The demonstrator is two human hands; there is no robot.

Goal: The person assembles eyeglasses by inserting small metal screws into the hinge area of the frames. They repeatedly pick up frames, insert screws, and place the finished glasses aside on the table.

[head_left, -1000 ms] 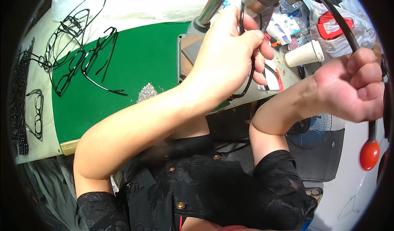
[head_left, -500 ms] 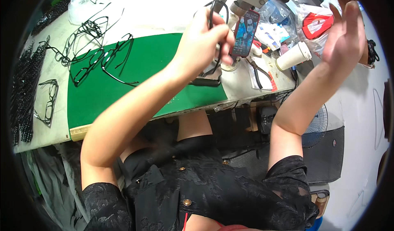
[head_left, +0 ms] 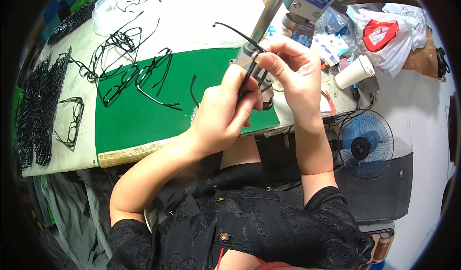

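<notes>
- Head view: both hands now meet over the right end of the green mat point(head_left: 144, 121), where half a second ago the right hand was raised well off to the right, open, by the paper cup point(head_left: 354, 72).
- The left hand point(head_left: 225, 114) has its fingers closed round a black frame point(head_left: 247, 80); one thin temple arm point(head_left: 235, 31) sticks up and left from the grip.
- The right hand point(head_left: 295, 75) has come in from the right; its thumb and forefinger pinch the frame's upper part, touching the left hand's fingertips.
- The frame sits just in front of the machine's metal column point(head_left: 265, 13), above the mat's right edge, clear of the mat surface.
- The view has shifted too: the mat and the loose frames point(head_left: 129, 75) lie lower and more to the middle than before.
- The loose frames lie on the mat's left part and over its back-left edge; a bare green strip runs along the mat's near edge.
- A single frame point(head_left: 72, 121) lies by the bench's left edge, beside dark stacked parts point(head_left: 36, 107).
- The right end of the bench is crowded: cup, bags point(head_left: 384, 35) and small tools.
- A fan point(head_left: 365, 145) stands below the bench's right edge.
</notes>
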